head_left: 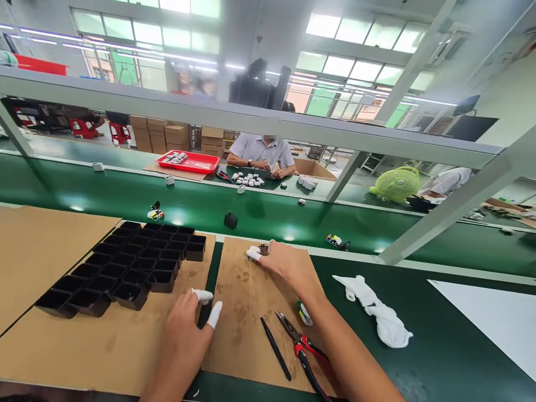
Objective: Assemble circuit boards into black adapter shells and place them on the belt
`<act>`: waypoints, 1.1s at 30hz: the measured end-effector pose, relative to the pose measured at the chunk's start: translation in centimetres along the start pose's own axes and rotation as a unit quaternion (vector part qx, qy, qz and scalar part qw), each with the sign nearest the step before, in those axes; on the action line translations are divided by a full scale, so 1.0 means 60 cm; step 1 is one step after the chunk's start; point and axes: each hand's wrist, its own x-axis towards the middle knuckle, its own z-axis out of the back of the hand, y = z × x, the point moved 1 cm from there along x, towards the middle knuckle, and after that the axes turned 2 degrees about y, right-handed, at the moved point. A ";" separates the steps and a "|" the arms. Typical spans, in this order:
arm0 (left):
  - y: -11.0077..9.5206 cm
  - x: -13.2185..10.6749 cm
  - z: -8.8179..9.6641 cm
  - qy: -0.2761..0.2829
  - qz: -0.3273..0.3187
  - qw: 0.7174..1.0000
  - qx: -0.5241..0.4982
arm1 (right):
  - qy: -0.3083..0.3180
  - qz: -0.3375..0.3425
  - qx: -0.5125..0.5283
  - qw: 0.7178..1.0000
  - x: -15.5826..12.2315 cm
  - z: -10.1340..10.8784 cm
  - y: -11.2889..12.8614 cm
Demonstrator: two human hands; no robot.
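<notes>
My right hand reaches to the far edge of the cardboard mat, its fingers closed on a small circuit board. White finger cots cover some of its fingertips. My left hand hovers beside the rows of black plastic cases, thumb and forefinger apart with nothing between them; it too wears white cots. Black tweezers and red-handled pliers lie on the mat. Beside my right forearm sits a small white-and-green part, partly hidden.
Beyond the mat runs a green conveyor belt, carrying circuit boards and a black case. A crumpled white cloth lies at right. A metal beam spans overhead. Opposite, a person works near a red tray.
</notes>
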 end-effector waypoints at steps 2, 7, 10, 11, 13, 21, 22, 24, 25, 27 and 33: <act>-0.003 0.053 0.006 -0.021 0.008 0.998 0.054 | 0.000 -0.018 0.003 1.000 -0.001 -0.018 0.024; 0.002 0.174 -0.005 -0.025 0.008 0.992 0.121 | -0.019 -0.013 0.066 0.998 0.011 -0.040 0.059; 0.001 0.189 -0.012 0.005 -0.015 0.992 0.129 | -0.016 0.028 0.155 0.987 0.001 -0.033 0.035; -0.003 0.183 -0.012 0.020 -0.028 0.991 0.126 | -0.013 0.047 0.192 0.980 -0.007 -0.029 0.021; -0.017 0.161 -0.013 0.066 -0.071 0.990 0.105 | -0.007 0.081 0.277 0.957 -0.032 -0.023 -0.012; -0.075 0.078 -0.046 0.303 -0.139 0.940 -0.075 | 0.077 0.162 0.550 0.816 -0.151 -0.031 -0.089; -0.075 0.078 -0.051 0.318 -0.119 0.936 -0.095 | 0.093 0.159 0.583 0.791 -0.159 -0.037 -0.090; -0.074 0.084 -0.059 0.340 -0.096 0.927 -0.125 | 0.112 0.144 0.647 0.740 -0.171 -0.048 -0.088; -0.073 0.087 -0.062 0.351 -0.097 0.921 -0.138 | 0.113 0.133 0.671 0.720 -0.175 -0.053 -0.087; -0.071 0.092 -0.066 0.370 -0.107 0.908 -0.164 | 0.107 0.111 0.691 0.706 -0.178 -0.060 -0.087; -0.058 0.068 -0.070 0.419 -0.145 0.877 -0.186 | 0.113 0.066 0.718 0.683 -0.172 -0.073 -0.087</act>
